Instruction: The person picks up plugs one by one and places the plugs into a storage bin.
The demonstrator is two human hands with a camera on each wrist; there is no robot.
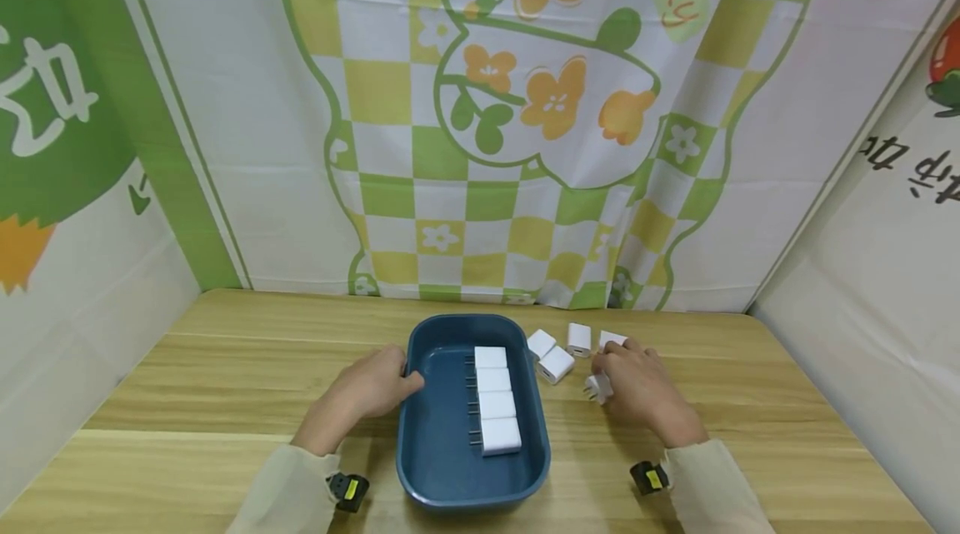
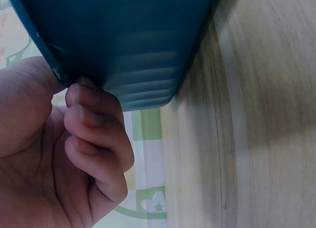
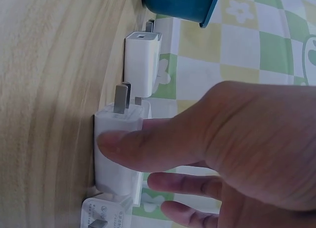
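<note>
A dark blue tray sits on the wooden table with several white plug chargers lined up inside. My left hand grips the tray's left rim; in the left wrist view its thumb lies on the rim and its fingers curl against the tray's outer wall. To the right of the tray, my right hand pinches a white charger lying on the table. In the right wrist view the thumb presses across that charger, whose prongs point toward the tray.
Several more white chargers lie loose on the table behind my right hand, one close to the tray. Patterned cloth walls close in the back and both sides.
</note>
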